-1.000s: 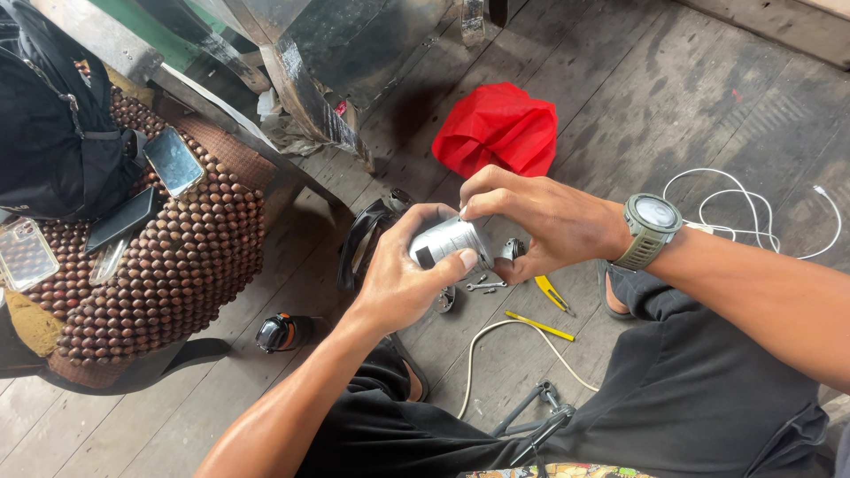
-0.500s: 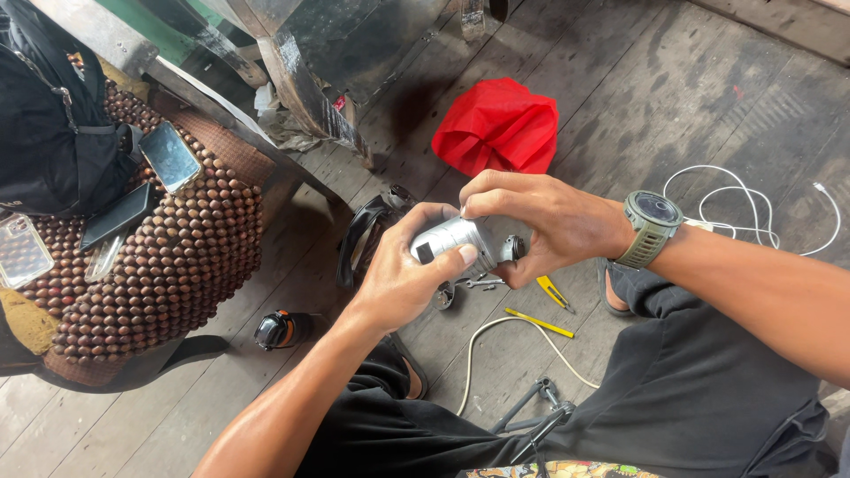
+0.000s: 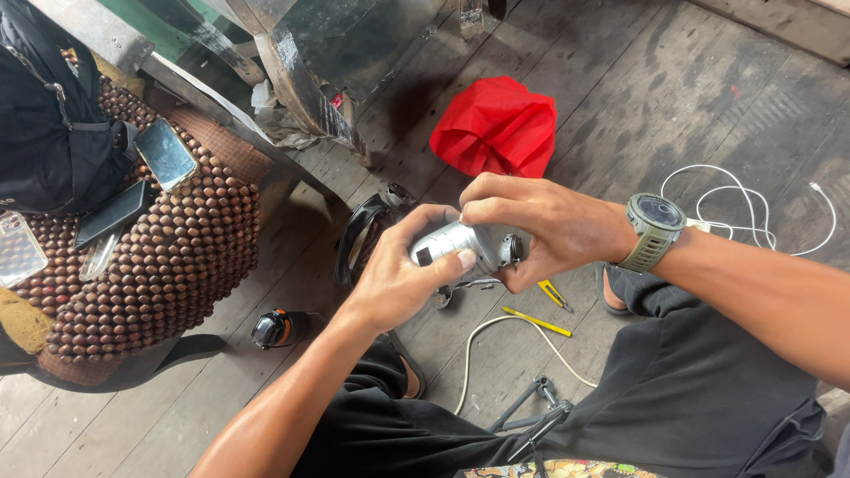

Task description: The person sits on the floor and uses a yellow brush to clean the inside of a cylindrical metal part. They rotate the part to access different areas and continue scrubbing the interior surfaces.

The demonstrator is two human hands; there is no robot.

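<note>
Both hands clenched the silver motor housing (image 3: 456, 248), left hand (image 3: 398, 279) cradling, right hand (image 3: 544, 226) working its end, loose tools (image 3: 536, 320) unused on the floor (image 3: 708, 97).

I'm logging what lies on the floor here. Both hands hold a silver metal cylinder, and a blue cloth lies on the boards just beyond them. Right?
Not quite: the cloth is red, not blue, as the head view shows. The rest stands: the left hand and right hand both hold the silver metal cylinder, and the cloth lies just beyond them.

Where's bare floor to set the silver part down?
Bare planks lie right of the red cloth, above the white cable. Another patch sits between the beaded seat and the left forearm. Under the hands it is crowded: yellow tools, cord.
</note>
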